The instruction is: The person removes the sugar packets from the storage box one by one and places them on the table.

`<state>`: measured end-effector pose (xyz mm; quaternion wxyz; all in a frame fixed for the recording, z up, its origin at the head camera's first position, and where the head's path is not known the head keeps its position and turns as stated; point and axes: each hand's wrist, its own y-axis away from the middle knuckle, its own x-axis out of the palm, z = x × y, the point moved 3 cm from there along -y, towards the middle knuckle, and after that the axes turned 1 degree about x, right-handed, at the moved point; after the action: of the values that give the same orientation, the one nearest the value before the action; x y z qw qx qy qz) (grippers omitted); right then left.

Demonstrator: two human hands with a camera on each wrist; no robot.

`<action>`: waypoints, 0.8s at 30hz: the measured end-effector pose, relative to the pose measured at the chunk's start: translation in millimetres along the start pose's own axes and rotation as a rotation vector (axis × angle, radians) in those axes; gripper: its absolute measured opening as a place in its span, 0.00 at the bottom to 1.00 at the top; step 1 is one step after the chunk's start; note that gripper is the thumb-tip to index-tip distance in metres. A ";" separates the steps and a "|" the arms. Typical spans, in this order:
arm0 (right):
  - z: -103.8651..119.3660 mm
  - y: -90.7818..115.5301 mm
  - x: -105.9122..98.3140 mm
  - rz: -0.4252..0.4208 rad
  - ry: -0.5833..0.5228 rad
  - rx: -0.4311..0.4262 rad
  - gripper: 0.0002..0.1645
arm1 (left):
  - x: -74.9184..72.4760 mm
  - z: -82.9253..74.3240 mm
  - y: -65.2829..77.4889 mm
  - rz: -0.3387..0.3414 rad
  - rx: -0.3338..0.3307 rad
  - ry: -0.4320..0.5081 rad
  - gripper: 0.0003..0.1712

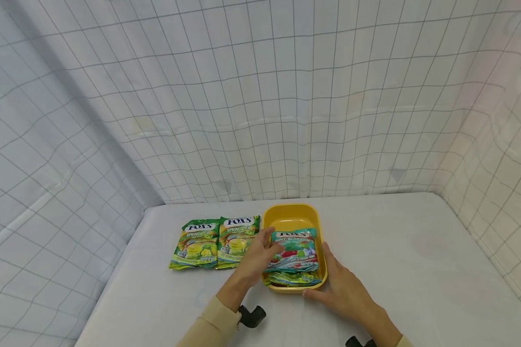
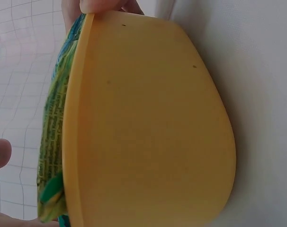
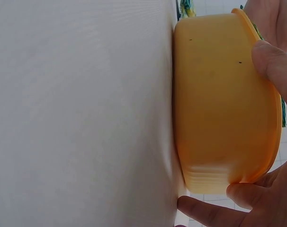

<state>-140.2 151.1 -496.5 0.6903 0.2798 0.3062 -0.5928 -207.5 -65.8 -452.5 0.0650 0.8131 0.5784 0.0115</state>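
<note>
The Mint Blossom packet (image 1: 294, 255) is lying inside the yellow tray (image 1: 291, 210), just to the right of the left hand (image 1: 255, 256), which is the nearer of the two. The tray is sitting by the middle of the far edge of the surface (image 1: 395, 250), its long axis running from the near edge toward that far edge. A green packet (image 1: 293, 279) is showing at the tray's near end, partly beneath the Mint Blossom one and bulging above the rim. The left hand is crossing the tray's left rim with thumb and fingers apart, gripping nothing; whether its fingertips are touching the packet, I cannot tell. The right hand (image 1: 346, 290) is spreading round the tray's near right corner, thumb pressing at the near rim and fingers bracing the right wall. Toward the surface's far left corner, two Spring Tea packets (image 1: 238, 243) are lying side by side, left of the tray.
</note>
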 end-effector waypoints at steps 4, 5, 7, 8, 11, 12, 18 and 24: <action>-0.1 0.3 -0.5 0.003 0.000 -0.005 0.78 | 2.6 0.9 0.0 -0.022 -0.005 -0.023 0.41; -0.1 0.3 -0.6 0.003 -0.001 -0.005 0.78 | 3.2 0.9 0.0 -0.030 -0.010 -0.028 0.41; -0.2 0.5 -0.9 0.001 0.000 -0.007 0.78 | 4.5 0.2 0.2 -0.051 -0.022 -0.043 0.41; -0.3 0.4 -1.0 0.000 -0.001 -0.010 0.78 | 5.1 0.1 0.2 -0.062 -0.029 -0.048 0.41; 0.0 0.9 -1.1 -0.003 0.000 -0.018 0.78 | 7.1 0.2 0.4 -0.091 -0.052 -0.055 0.40; 0.0 0.9 -1.0 -0.003 0.000 -0.020 0.78 | 7.7 0.5 0.4 -0.099 -0.060 -0.057 0.40; -0.5 0.9 -0.5 -0.008 -0.002 -0.029 0.78 | 9.8 2.8 -1.2 -0.121 -0.076 -0.041 0.40; -1.1 0.7 -0.6 -0.016 -0.001 -0.032 0.77 | 10.5 3.3 -2.8 -0.128 -0.079 0.016 0.41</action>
<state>-139.6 152.4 -496.7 0.6901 0.2658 0.3177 -0.5935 -206.3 -55.3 -456.6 0.0932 0.7712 0.6286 0.0367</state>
